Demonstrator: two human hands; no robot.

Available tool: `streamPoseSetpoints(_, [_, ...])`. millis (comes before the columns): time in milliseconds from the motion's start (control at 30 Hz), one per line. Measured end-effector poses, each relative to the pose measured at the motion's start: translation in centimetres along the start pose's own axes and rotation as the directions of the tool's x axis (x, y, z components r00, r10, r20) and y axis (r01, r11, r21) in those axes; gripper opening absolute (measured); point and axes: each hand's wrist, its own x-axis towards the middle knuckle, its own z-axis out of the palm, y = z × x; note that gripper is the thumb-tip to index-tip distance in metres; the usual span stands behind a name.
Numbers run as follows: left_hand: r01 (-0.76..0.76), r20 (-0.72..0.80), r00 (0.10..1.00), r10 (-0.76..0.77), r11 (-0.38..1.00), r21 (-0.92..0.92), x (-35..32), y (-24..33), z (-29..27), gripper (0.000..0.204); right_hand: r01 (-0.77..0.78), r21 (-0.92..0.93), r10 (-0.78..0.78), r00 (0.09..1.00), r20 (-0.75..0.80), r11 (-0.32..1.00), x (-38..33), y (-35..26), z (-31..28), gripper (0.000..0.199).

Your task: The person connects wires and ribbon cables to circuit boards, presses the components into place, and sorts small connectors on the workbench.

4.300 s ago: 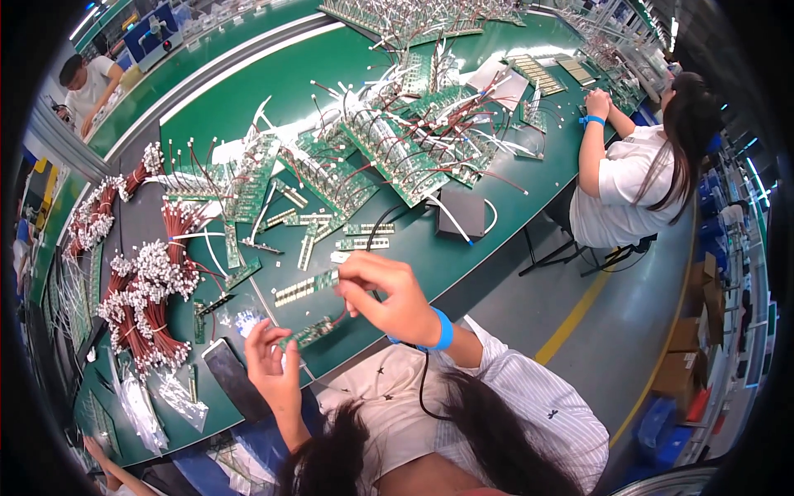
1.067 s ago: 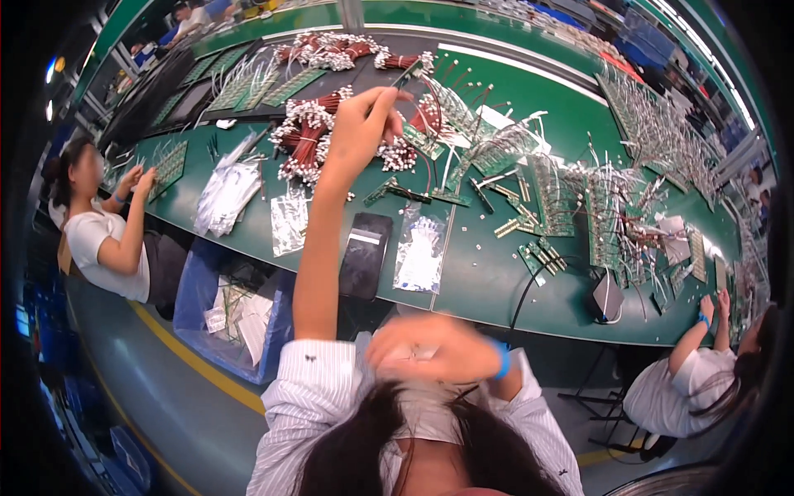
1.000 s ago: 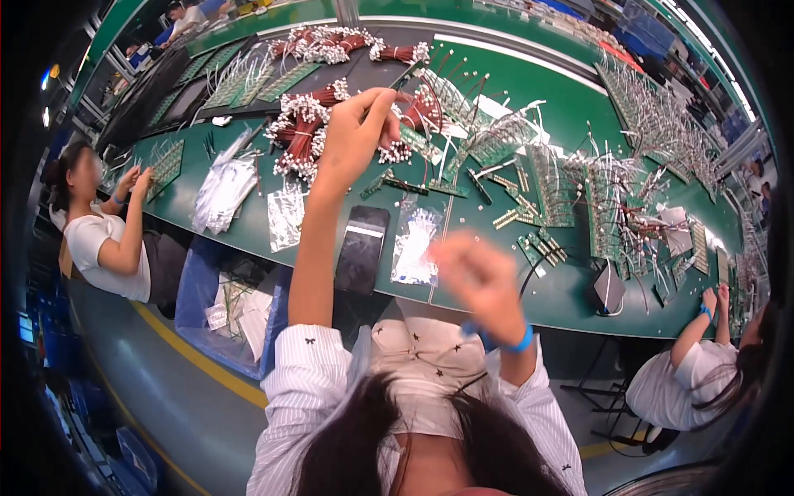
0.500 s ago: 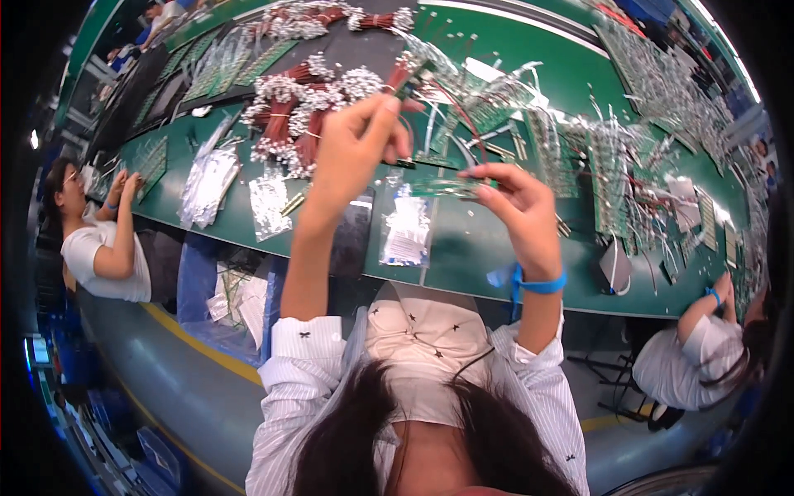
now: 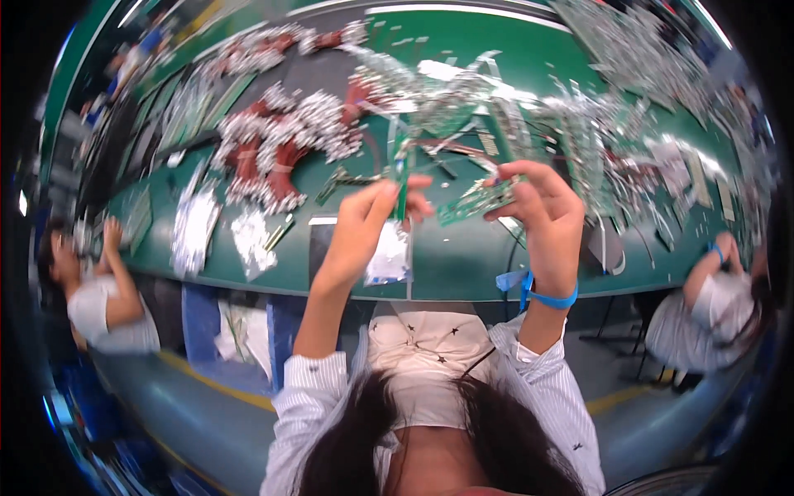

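Note:
In the middle of the view, my left hand (image 5: pixel 357 230) pinches a narrow green circuit board (image 5: pixel 403 186) that stands nearly upright between thumb and fingers. To its right, my right hand (image 5: pixel 546 211) grips a wider green circuit board (image 5: pixel 473 202) by its right end, thumb against fingers. The two boards are close together but apart, both above the green table mat (image 5: pixel 447 264). A blue wrist strap (image 5: pixel 552 299) circles my right wrist. Motion blurs the fine detail on the boards.
Bundles of red wires with white connectors (image 5: pixel 281 145) lie at the left. Many wired circuit boards (image 5: pixel 579 124) crowd the right and far side. Clear plastic bags (image 5: pixel 197 227) rest near the front edge. A blue bin (image 5: pixel 285 331) stands below; co-workers sit on both sides.
My left hand has come back nearer from the far wire bundles and now holds a narrow board upright. My right hand has shifted slightly right, its board now tilted. The whole view has turned slightly.

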Motion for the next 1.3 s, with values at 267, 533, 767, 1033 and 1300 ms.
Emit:
streamPoseSetpoints(267, [0.169,0.232,0.958,-0.167,0.986,0.013,-2.6,-6.3,4.9,0.045,0.315,-0.406,-0.431,0.872,-0.233,0.858,-8.4,-5.8,-5.1,0.027])
streamPoseSetpoints(533, [-0.054,0.007,0.998,0.055,0.933,0.355,-3.9,-10.6,5.6,0.024,0.134,-0.771,-0.759,0.345,-0.552,0.622,-11.0,-8.0,-14.8,0.022])
streamPoseSetpoints(767, [0.001,-0.049,0.999,0.013,0.961,0.278,-3.9,-11.9,6.3,0.023,0.116,-0.732,-0.740,0.160,-0.654,0.672,-11.1,-5.6,-32.4,0.017])
streamPoseSetpoints(1033, [0.011,-0.083,0.996,0.018,0.943,0.332,-4.1,-12.1,6.2,0.022,0.227,-0.620,-0.646,0.059,-0.761,0.751,-7.9,-3.2,-42.8,0.019])
streamPoseSetpoints(1300, [0.033,-0.100,0.995,0.008,0.916,0.400,-4.1,-11.8,6.6,0.021,-0.164,-0.587,-0.600,-0.046,-0.799,0.793,-9.9,1.3,-53.4,0.023])
